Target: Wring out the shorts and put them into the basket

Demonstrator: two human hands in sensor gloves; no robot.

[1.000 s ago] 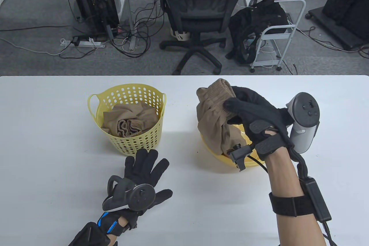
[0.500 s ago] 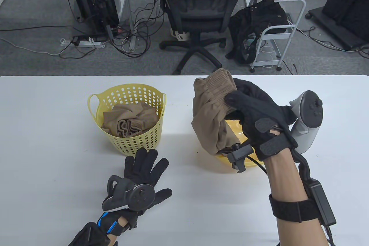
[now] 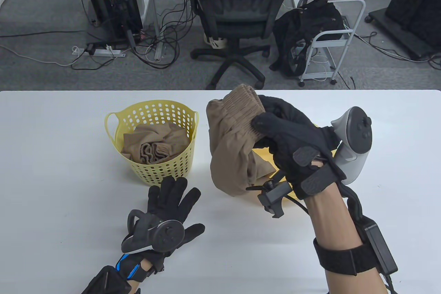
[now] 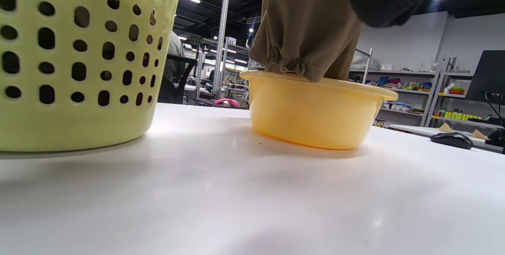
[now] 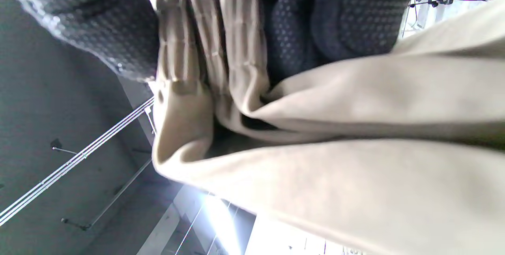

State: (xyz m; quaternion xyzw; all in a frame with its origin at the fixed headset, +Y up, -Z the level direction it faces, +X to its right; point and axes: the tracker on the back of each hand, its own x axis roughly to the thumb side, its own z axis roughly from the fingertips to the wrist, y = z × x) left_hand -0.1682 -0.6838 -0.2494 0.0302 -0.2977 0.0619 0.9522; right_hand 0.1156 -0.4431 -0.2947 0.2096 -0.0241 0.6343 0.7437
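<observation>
Item: tan shorts (image 3: 231, 156), waistband clenched in right hand (image 3: 289, 139) over basin (image 4: 315, 109); left hand (image 3: 168, 211) flat, released; risk: unwrung cloth drips crossing to basket (image 3: 113, 125).

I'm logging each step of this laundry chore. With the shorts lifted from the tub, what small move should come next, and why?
Probably bring the left hand, flat on the table, up to grip the hanging end of the shorts. The right hand holds only their waistband above the tub, and wringing takes two hands.
</observation>
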